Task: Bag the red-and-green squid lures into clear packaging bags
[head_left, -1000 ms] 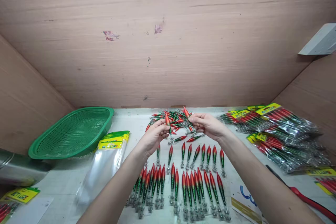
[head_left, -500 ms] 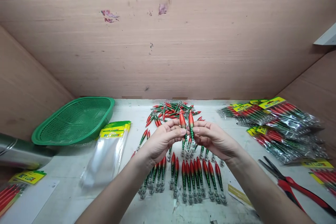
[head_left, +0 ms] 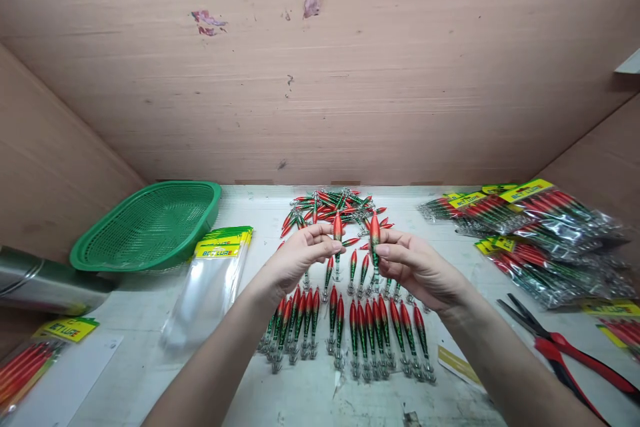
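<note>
Between thumb and fingers, my left hand (head_left: 307,255) pinches a red and green squid jig (head_left: 338,223), red tip up and hooks down. A like squid jig (head_left: 375,230) hangs upright in the closed fingers of my right hand (head_left: 415,263). The two jigs are apart, held above the table. Below them, more jigs lie side by side in a front row (head_left: 370,333), red ends away from me and hooks toward me. A few others lie in a shorter row (head_left: 353,273) behind. Farther back is a loose heap of jigs (head_left: 330,203).
Clear bags with yellow headers (head_left: 215,280) lie stacked left of my arms, near a green basket (head_left: 150,227) and a metal cylinder (head_left: 50,283). Filled packs of jigs (head_left: 540,240) pile up at right. Red-handled pliers (head_left: 560,340) lie by my right forearm. Wooden panels (head_left: 320,80) enclose the table.
My hands have moved apart, so the two jigs that were close together now have a wider gap between them. The view has shifted slightly.
</note>
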`<state>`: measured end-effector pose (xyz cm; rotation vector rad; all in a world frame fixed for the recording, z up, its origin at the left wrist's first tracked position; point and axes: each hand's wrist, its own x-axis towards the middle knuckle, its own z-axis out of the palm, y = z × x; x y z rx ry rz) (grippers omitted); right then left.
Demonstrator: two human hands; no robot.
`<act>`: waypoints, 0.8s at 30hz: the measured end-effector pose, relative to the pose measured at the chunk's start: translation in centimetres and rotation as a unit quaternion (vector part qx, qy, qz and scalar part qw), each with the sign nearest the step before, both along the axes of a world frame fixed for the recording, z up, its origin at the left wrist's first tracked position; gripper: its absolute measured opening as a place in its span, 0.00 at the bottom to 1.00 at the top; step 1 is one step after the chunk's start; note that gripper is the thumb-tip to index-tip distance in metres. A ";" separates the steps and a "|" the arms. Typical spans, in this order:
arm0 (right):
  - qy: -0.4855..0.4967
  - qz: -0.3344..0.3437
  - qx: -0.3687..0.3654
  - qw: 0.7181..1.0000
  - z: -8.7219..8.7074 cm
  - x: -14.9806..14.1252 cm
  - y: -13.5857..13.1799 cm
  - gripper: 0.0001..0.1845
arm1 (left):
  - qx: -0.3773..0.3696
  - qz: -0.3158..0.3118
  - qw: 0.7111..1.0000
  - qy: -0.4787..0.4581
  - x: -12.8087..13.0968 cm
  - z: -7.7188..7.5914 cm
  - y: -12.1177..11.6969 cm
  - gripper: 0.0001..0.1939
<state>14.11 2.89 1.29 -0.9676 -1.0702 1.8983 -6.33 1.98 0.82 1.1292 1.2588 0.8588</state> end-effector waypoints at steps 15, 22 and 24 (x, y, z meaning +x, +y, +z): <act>-0.037 -0.023 -0.042 0.998 -2.4 2.4 -4.3 0.22 | 0.061 0.070 0.944 0.318 0.0 -4.5 -0.4 0.13; -0.063 0.040 -0.020 0.997 -2.9 0.8 -7.0 0.22 | -0.005 -0.127 0.986 -0.105 4.4 -1.9 -5.0 0.17; -0.105 0.051 0.021 0.993 -2.5 1.5 -7.3 0.21 | -0.035 -0.133 0.981 -0.139 5.0 -2.1 -5.5 0.17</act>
